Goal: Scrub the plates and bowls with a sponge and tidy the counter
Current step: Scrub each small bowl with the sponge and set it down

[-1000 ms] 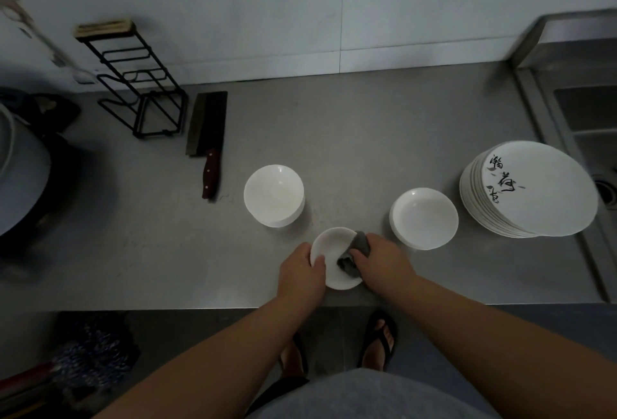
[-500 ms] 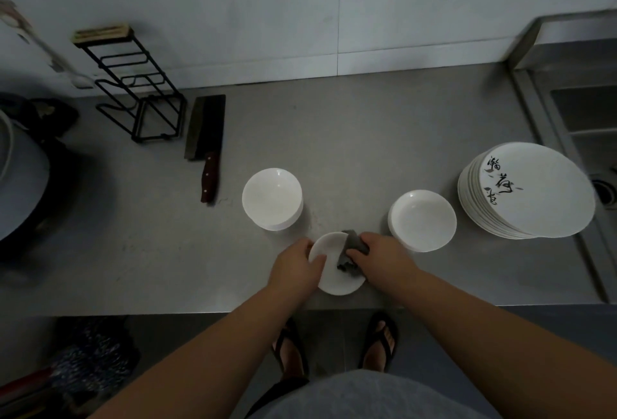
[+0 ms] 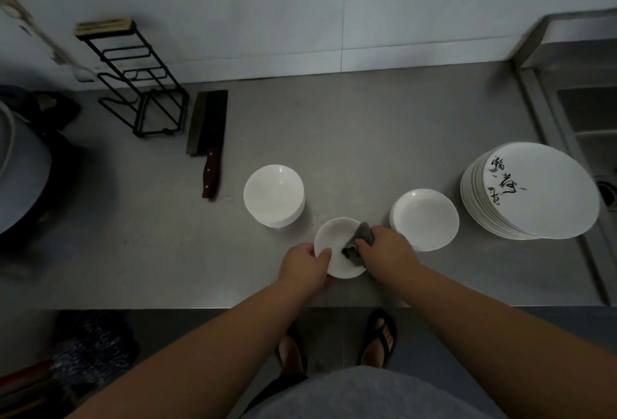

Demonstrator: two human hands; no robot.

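A dim kitchen, where a brushed steel table [image 3: 334, 138] runs along a pale tiled wall [image 3: 400, 11] to a sink [image 3: 587, 111] at the far right. Near the table's front edge the left grip [image 3: 305, 266], a bare hand, holds a small white bowl [image 3: 334, 241] by its near-left rim, with the thumb hooked over the lip. The right grip [image 3: 389, 251] is bunched round a grey sponge [image 3: 359, 246] and presses it into the bowl's right half. Over the last second little has changed. Both hands have stayed on the same bowl, and the sponge has shifted only slightly inside it. The stacks on either side stand as they did. I take this to mean that scrubbing is in mid-stroke on this one bowl, with the rest of the crockery and the tidying still to come. The bowl is smooth glazed ceramic, round and shallow. The sponge is limp and crumpled, and in this light it may be a cloth instead. Just behind, to the left, is a nested stack of deeper bowls [image 3: 273, 194]. To the right, close by the right grip, are shallow dishes [image 3: 424, 218]. Beyond them is a tall stack of wide plates [image 3: 534, 191], the top one brushed with black calligraphy. Farther back lie a cleaver [image 3: 208, 128] with a broad dark blade and a riveted reddish handle, and a black wire rack [image 3: 133, 84]. The steel is matte and faintly scuffed.
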